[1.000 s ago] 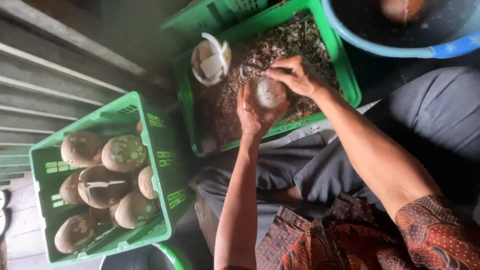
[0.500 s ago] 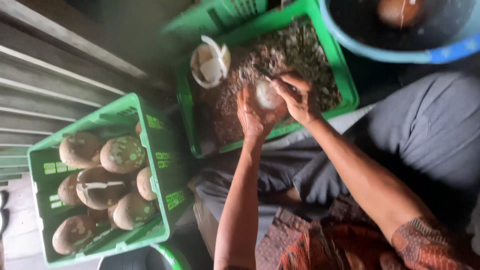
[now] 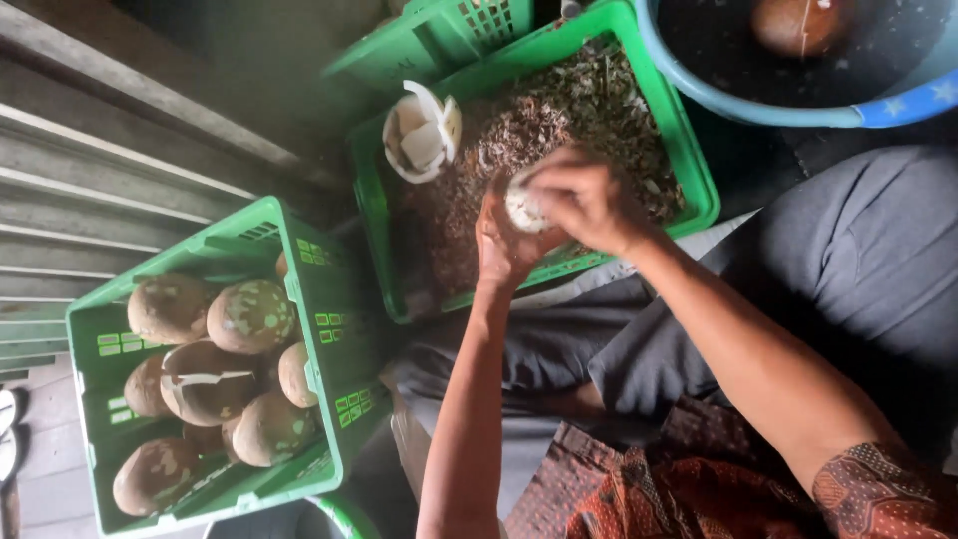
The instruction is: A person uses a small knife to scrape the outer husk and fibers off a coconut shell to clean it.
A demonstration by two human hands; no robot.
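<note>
Left hand (image 3: 502,245) cups a white coconut piece (image 3: 521,208); right hand (image 3: 584,200) clamped on top, over green crate (image 3: 689,150) catching scraps.

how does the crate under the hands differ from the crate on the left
The crate under the hands holds a bed of brown shavings and one cracked white shell; the left crate holds about eight round, brown mottled coconuts, one of them cracked. The first lies right under the left hand and right hand; the second stands apart, untouched. Both are green plastic with slotted walls.
</note>
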